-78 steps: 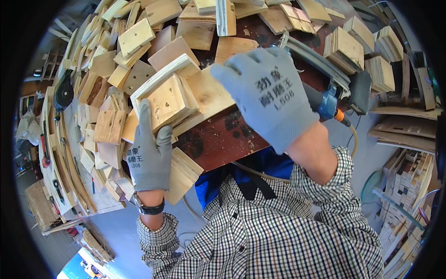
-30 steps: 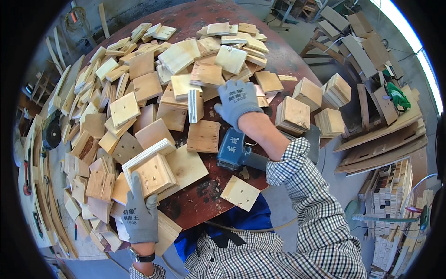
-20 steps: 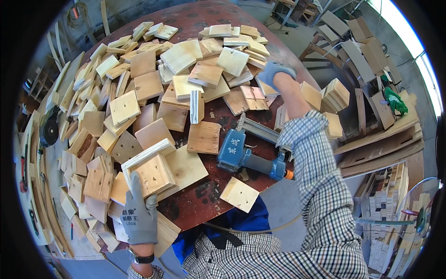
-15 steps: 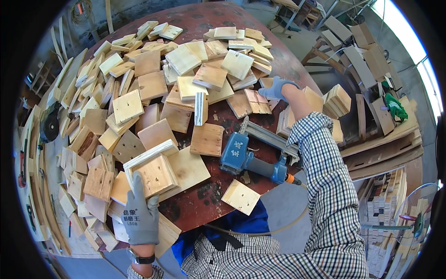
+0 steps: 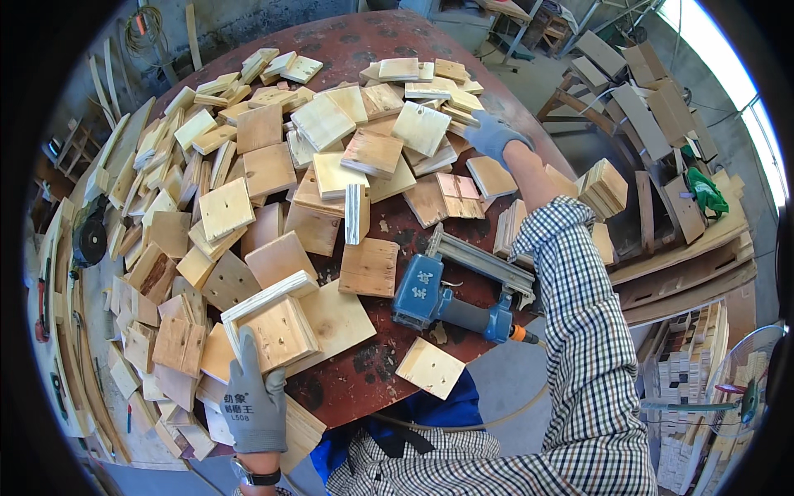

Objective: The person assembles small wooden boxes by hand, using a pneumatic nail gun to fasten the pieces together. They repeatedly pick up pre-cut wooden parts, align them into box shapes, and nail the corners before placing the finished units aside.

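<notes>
Left hand (image 5: 255, 407): gloved, closed about the near-left corner of the block stack, a finger along its left edge, the thumb at its near edge.
Right hand (image 5: 496, 139): gloved, stretched out to the right rim of the wood pile (image 5: 372, 153); from my view I cannot tell whether it grips a piece.
Block stack (image 5: 283, 332): on the pale board (image 5: 339, 321), just beside a pale strip (image 5: 269, 296), left of the blue nailer (image 5: 455, 311).
Weight: I judge it light enough for one hand.
Stiffness: rigid, I expect; squeezing should not bend it.
Surface: dry-looking wood, probably not slippery under gloves; edges could splinter.
Best hold: I would take opposite side edges, since the layers may slide if unfastened.
Loose square (image 5: 430, 368): at the near edge of the red tabletop (image 5: 339, 393), seemingly overhanging; I judge it easy to pinch there.
</notes>
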A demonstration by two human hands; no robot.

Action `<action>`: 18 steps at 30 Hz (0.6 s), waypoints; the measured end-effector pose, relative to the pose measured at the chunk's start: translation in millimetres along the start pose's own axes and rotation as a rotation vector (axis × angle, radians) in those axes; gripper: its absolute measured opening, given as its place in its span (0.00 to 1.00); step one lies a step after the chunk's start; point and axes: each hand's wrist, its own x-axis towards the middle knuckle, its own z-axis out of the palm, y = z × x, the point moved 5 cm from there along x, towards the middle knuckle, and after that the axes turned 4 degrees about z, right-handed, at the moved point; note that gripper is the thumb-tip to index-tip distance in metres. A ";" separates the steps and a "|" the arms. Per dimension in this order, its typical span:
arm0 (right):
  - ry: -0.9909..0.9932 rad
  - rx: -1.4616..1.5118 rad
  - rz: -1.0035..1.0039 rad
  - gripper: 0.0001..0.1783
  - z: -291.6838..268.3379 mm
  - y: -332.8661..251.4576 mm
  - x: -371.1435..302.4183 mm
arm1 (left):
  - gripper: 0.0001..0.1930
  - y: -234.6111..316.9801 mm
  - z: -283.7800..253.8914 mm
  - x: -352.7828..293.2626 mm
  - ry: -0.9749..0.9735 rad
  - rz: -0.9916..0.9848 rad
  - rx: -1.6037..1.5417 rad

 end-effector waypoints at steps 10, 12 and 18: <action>0.029 -0.001 0.208 0.56 10.0 -29.7 35.7 | 0.40 -1.5 -2.0 -1.2 -0.014 -0.028 0.021; -0.006 -0.066 0.180 0.60 2.5 -33.2 46.0 | 0.39 -1.9 -0.5 -0.5 0.000 0.001 0.008; -0.016 -0.176 0.114 0.60 0.3 -17.6 68.6 | 0.39 0.9 -4.6 0.0 -0.020 -0.041 0.016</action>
